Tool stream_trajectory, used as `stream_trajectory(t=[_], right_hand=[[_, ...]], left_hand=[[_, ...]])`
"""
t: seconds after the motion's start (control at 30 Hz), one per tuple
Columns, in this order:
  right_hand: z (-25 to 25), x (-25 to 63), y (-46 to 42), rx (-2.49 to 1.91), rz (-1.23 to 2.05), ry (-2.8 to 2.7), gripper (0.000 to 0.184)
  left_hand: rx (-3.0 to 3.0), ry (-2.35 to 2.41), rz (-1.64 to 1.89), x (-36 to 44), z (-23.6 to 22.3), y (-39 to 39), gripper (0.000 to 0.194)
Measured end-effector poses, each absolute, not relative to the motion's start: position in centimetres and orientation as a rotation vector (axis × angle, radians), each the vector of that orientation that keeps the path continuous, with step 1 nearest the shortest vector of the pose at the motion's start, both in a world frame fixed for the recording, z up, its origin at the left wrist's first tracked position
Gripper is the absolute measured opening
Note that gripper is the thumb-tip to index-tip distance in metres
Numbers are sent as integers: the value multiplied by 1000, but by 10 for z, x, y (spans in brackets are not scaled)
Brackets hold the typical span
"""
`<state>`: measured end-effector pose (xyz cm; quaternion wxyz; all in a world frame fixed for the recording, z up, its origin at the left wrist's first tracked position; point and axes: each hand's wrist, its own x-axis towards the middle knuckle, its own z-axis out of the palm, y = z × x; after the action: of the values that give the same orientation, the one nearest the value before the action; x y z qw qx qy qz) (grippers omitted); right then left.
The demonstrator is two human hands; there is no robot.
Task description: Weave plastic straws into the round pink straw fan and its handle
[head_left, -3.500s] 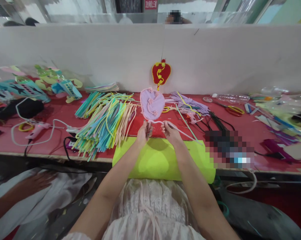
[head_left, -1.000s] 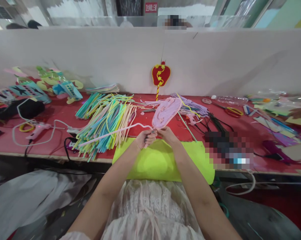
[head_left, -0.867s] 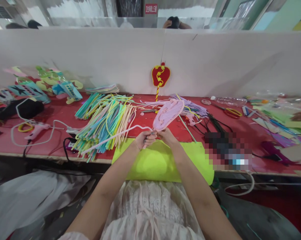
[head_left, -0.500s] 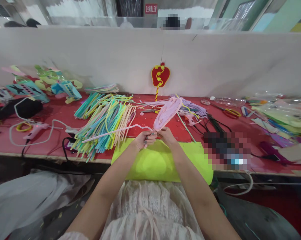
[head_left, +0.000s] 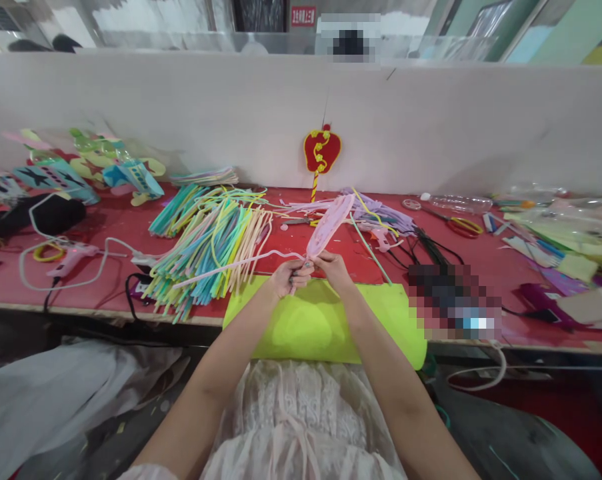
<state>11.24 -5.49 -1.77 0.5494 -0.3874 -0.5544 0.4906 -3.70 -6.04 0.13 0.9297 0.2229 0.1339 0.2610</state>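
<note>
A pink fan-shaped craft piece (head_left: 331, 225) is held up at its lower end, seen nearly edge-on and leaning to the right. My right hand (head_left: 331, 267) is closed in a pinch on that lower end. Close beside it, my left hand (head_left: 291, 277) is closed around a pink pipe cleaner (head_left: 235, 261), whose long free part trails left over a pile of pipe cleaners (head_left: 201, 250). My fingers hide where the pipe cleaner meets the fan. Under both hands lies a bright yellow-green cloth (head_left: 301, 327) at the table edge.
A red fan with yellow trim (head_left: 323, 152) stands against the white partition (head_left: 205, 113). Purple pipe cleaners (head_left: 385, 217) lie behind my right hand. A pink glue gun (head_left: 73, 259) with cords is at left; scissors (head_left: 463, 225) and a plastic bottle (head_left: 461, 203) are at right.
The pink fan has turned, so its face looks narrower, and its top has shifted slightly left. The pipe cleaner's free end has moved a little right. Both hands remain nearly in place.
</note>
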Motion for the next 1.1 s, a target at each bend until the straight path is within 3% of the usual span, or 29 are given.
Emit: stream_trajectory(t=[0.17,0.47,0.77,1.0,1.1], right_hand=[[-9,114,-59,-991,1004,-1385,22],[-14,112,-57,-1037,1018,-1343,21],[-16,111,-54,-1018,1110,-1210,23],[-14,110,-54,-1011,1091,-1169,24],[-14,110,-55,-1048,1057,-1155,26]], left_hand=[[478,274,548,-36,3,-62,16],[605,393,611,-32,-3,-58,11],[857,615,950,-22,1,-61,10],[1023,757,1178,-14,-1,-61,30],[1063,799,1266,-13,-2,-59,30]])
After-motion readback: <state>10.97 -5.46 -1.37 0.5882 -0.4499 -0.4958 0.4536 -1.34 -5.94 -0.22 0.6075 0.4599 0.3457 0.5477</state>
